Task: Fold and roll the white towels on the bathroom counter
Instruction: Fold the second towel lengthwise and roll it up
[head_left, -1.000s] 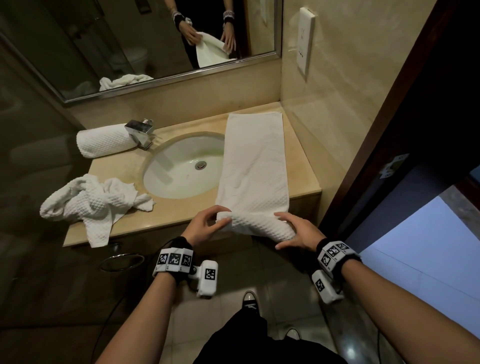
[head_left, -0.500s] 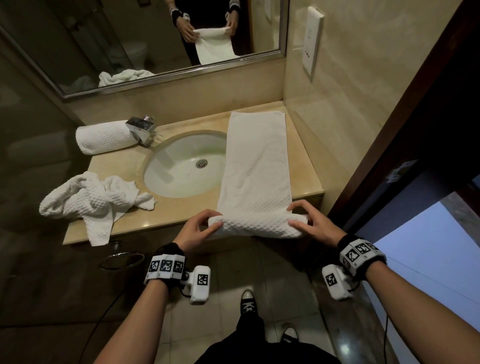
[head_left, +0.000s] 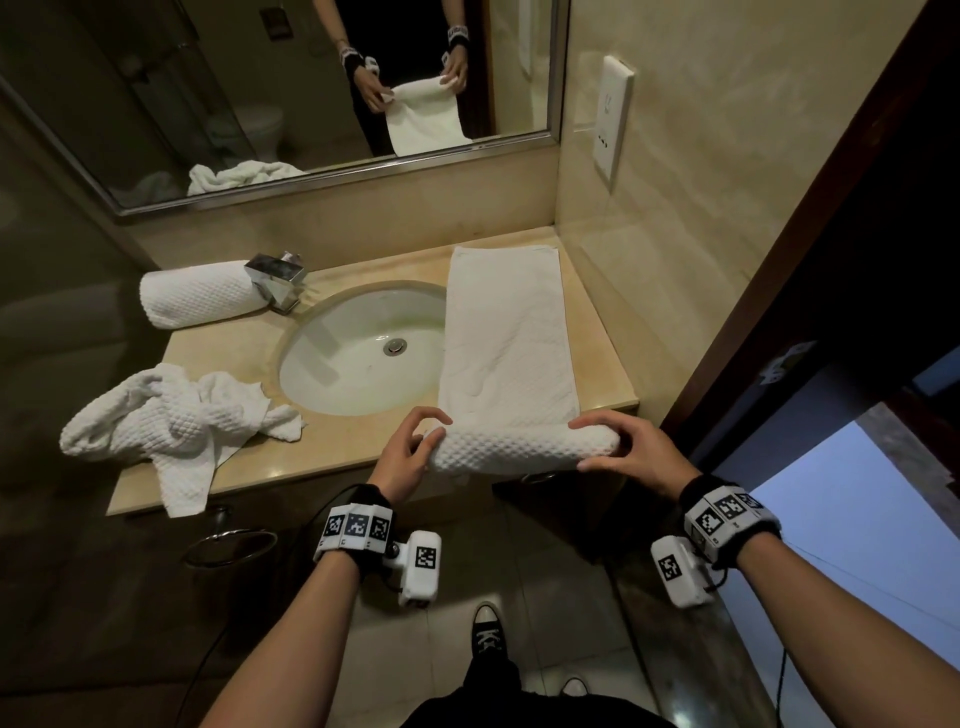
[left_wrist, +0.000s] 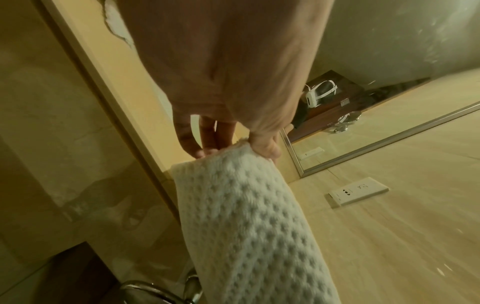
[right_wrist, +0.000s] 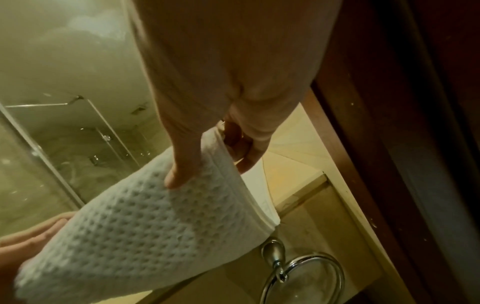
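A long folded white waffle towel (head_left: 506, 332) lies on the right side of the counter (head_left: 332, 457), its near end turned into a roll (head_left: 519, 447) at the front edge. My left hand (head_left: 415, 441) grips the roll's left end (left_wrist: 233, 164) with thumb and fingers. My right hand (head_left: 618, 441) curls round the roll's right end (right_wrist: 207, 185), thumb on top. A finished rolled towel (head_left: 195, 301) lies at the back left. A crumpled white towel (head_left: 166, 421) sits at the front left.
The oval sink (head_left: 358, 353) lies left of the flat towel, with a chrome faucet (head_left: 278, 283) behind it. A mirror (head_left: 311, 93) spans the back wall. A wall socket (head_left: 613, 119) is on the right wall. A chrome towel ring (right_wrist: 303, 275) hangs below the counter.
The roll at the towel's near end has grown thicker and moved up onto the counter edge. Both hands have shifted with it and regripped its ends.
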